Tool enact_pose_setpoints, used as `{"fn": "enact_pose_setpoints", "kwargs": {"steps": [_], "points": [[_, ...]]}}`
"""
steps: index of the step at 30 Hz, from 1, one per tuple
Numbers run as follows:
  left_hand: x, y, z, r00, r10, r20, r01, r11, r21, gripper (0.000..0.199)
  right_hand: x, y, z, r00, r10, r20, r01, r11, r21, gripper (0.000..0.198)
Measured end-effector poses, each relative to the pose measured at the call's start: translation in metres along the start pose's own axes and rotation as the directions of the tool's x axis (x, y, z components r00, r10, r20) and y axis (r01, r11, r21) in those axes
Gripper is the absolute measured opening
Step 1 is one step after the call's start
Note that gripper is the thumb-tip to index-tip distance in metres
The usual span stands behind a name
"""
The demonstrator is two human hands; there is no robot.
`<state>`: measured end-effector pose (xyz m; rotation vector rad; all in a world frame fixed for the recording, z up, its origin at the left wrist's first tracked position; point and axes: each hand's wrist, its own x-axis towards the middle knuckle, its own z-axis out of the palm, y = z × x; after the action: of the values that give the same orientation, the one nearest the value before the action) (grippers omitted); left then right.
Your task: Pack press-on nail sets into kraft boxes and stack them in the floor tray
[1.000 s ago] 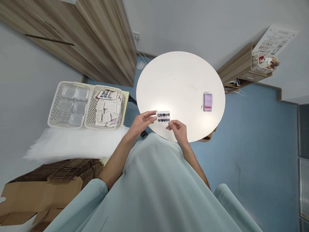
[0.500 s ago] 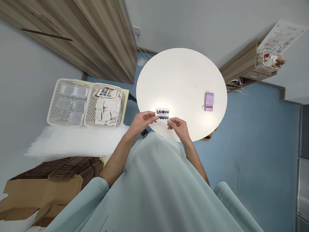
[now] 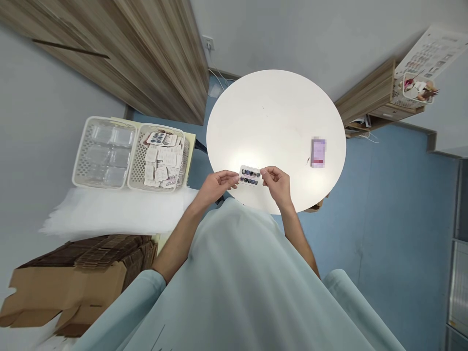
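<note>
A small white card (image 3: 250, 175) carries two rows of round, shiny, mostly dark studs; what kind they are is too small to tell. It is held above the near edge of the white round table (image 3: 278, 112), slightly tilted. My left hand (image 3: 219, 186) pinches its left edge between thumb and fingers. At the upper right corner, the fingertips of my right hand (image 3: 278, 185) grip the card. A purple box-like item (image 3: 318, 153), partly pixelated, lies on the right side of the table.
To the left, a white basket (image 3: 132, 170) holds several carded items, beside another basket (image 3: 76, 165) of clear plastic boxes. White sheets (image 3: 117, 212) and flattened cardboard boxes (image 3: 69, 287) are nearer me. A wooden cabinet (image 3: 157, 58) stands behind; a shelf (image 3: 369, 95) is at right.
My right hand has shifted from the card's lower right corner up to its upper right corner. The card has moved slightly right and turned a little clockwise. My left hand stays at its left edge.
</note>
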<state>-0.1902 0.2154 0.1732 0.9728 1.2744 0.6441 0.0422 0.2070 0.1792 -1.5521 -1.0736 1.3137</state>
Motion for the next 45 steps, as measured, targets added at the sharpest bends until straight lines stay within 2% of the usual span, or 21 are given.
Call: {"fn": "enact_pose_setpoints", "kwargs": {"steps": [6,13,17,22,27,31,34,37,39,42,45], "points": [[-0.003,0.001,0.002,0.998,-0.065,0.017,0.065,0.997,-0.034,0.064,-0.015,-0.006,-0.001,0.993,-0.117,0.0,0.117,0.99,-0.08,0.041],[-0.007,0.012,0.009,1.0,-0.017,0.012,0.017,0.999,-0.031,0.064,-0.032,-0.01,-0.003,0.982,-0.189,0.015,0.189,0.973,-0.133,0.037],[-0.008,0.018,0.011,1.0,0.015,-0.024,-0.015,1.0,-0.01,0.065,-0.042,-0.011,-0.011,0.99,-0.139,0.036,0.141,0.987,-0.074,0.035],[-0.01,0.021,0.011,0.995,0.079,-0.058,-0.079,0.997,0.008,0.051,-0.054,-0.003,-0.019,0.995,-0.038,0.094,0.036,0.999,0.021,0.032],[-0.013,0.015,0.011,0.991,0.126,-0.054,-0.128,0.991,-0.03,0.046,-0.062,0.007,-0.014,0.998,0.023,0.062,-0.026,0.999,0.038,0.031],[-0.015,0.011,0.005,0.993,0.118,-0.002,-0.118,0.989,-0.088,0.056,-0.063,0.007,-0.008,0.995,0.072,0.073,-0.08,0.992,0.1,0.036],[-0.015,0.008,-0.001,0.989,0.066,0.132,-0.045,0.986,-0.158,0.066,-0.061,0.007,-0.007,0.98,0.12,0.161,-0.149,0.971,0.187,0.038],[-0.013,0.001,-0.002,0.948,0.048,0.314,0.043,0.96,-0.275,0.077,-0.059,0.01,-0.004,0.951,0.169,0.258,-0.23,0.945,0.231,0.038],[-0.012,-0.005,0.001,0.917,0.07,0.392,0.087,0.926,-0.368,0.082,-0.057,0.015,-0.001,0.933,0.191,0.304,-0.271,0.931,0.245,0.039],[-0.012,-0.012,0.007,0.907,0.08,0.413,0.119,0.892,-0.436,0.082,-0.057,0.02,0.006,0.921,0.202,0.334,-0.294,0.922,0.252,0.041],[-0.013,-0.013,0.009,0.944,0.047,0.327,0.095,0.909,-0.406,0.073,-0.059,0.02,0.01,0.951,0.181,0.251,-0.231,0.955,0.186,0.039]]}}
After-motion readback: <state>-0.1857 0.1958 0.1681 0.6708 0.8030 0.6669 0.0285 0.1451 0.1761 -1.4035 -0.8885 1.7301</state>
